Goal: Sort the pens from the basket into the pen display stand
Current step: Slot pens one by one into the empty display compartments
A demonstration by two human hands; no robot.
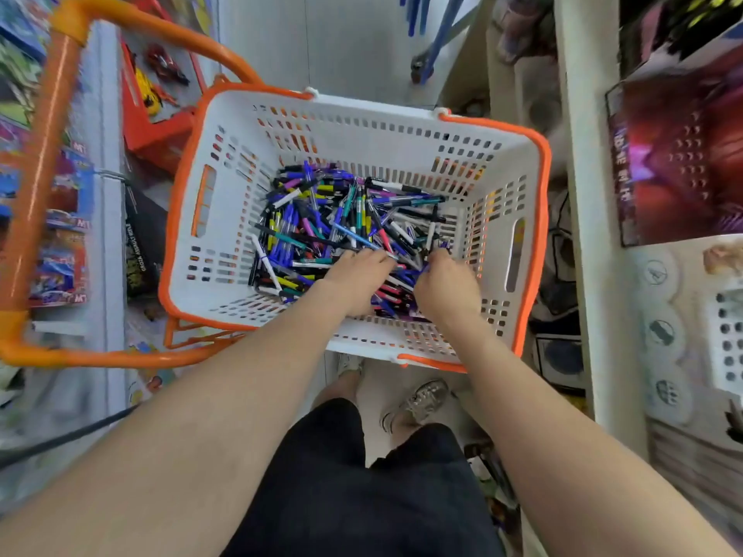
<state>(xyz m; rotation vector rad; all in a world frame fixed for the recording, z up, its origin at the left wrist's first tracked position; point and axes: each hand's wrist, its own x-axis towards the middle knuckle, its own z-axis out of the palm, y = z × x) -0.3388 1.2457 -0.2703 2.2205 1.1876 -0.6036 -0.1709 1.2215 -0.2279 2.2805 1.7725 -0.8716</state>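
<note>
The left hand (354,281) and right hand (447,289) dig curled fingers into the near side of the pens (341,219) heaped in the basket (362,126), probably to gather a bunch; whether they actually grip any, I cannot tell.

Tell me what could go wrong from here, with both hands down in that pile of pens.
1. The pens lie crossed and mixed by colour, so whatever the left hand or right hand lifts may drag neighbours up and drop them.
2. The basket has slotted walls; a thin pen pushed sideways during the rummaging could poke through an opening and fall out.
</note>
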